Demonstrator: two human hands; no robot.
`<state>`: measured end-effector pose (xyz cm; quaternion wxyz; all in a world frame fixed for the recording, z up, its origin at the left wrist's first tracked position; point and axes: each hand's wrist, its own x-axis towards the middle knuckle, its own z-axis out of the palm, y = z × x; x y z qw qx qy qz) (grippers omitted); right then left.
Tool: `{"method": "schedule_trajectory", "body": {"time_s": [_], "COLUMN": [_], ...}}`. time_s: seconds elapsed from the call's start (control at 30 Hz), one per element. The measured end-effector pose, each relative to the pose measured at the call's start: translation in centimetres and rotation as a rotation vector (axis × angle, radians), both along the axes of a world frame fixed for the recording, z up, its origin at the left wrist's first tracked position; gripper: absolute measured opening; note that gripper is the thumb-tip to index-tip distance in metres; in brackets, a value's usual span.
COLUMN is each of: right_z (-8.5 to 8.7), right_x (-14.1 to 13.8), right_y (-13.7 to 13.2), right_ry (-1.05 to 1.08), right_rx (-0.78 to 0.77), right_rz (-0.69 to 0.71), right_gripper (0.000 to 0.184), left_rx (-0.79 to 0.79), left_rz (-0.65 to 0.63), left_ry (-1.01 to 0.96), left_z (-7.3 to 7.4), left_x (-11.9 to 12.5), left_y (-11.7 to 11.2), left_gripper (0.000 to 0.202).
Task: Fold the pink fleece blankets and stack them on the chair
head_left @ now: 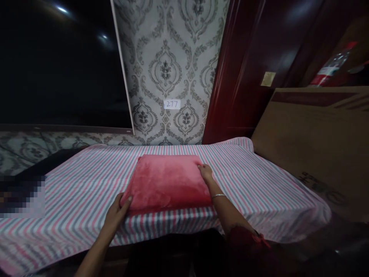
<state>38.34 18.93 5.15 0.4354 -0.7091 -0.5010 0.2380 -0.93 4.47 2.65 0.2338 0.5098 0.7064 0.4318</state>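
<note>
A pink plush blanket [168,181], folded into a flat, nearly square bundle, lies on a striped cloth near the table's front edge. At its front left corner is my left hand [118,207], thumb on top and the other fingers along the side, gripping the edge. My right hand [205,171] pinches the right edge toward the back corner, with a bracelet on that wrist. The undersides of the fingers are partly hidden by the fabric.
The striped cloth [259,181] covers the table and hangs over its front. A large cardboard box [314,142] stands at the right, with a plastic bottle [331,67] behind it. A television [63,69] is at the back left; a paper label [172,104] reads 277.
</note>
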Motion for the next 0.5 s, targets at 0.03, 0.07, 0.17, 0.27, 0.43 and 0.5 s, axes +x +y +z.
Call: {"method": "schedule_trajectory", "body": {"time_s": [0.03, 0.07, 0.17, 0.27, 0.43, 0.5], "right_z": [-0.4, -0.7, -1.0, -0.5, 1.2, 1.7], "right_x": [0.1, 0.2, 0.5, 0.7, 0.3, -0.2], "right_y": [-0.1, -0.1, 0.3, 1.7, 4.7, 5.5], "right_ry": [0.004, 0.01, 0.022, 0.012, -0.08, -0.135], "right_rx": [-0.009, -0.016, -0.035, -0.053, -0.086, -0.089], "right_rz": [0.002, 0.009, 0.027, 0.02, -0.004, 0.001], "right_gripper": [0.018, 0.018, 0.026, 0.043, 0.058, 0.059], "left_rx": [0.007, 0.015, -0.007, -0.022, -0.115, -0.179], "left_rz": [-0.018, -0.038, -0.09, -0.033, -0.066, -0.06], "left_ry": [-0.022, -0.049, -0.154, -0.164, -0.019, 0.004], "left_z": [-0.1, -0.1, 0.1, 1.9, 7.0, 8.4], "left_x": [-0.1, -0.2, -0.4, -0.4, 0.3, 0.8], "left_y": [-0.1, -0.1, 0.3, 2.1, 8.4, 11.4], "left_gripper": [0.07, 0.07, 0.07, 0.065, 0.033, 0.03]}}
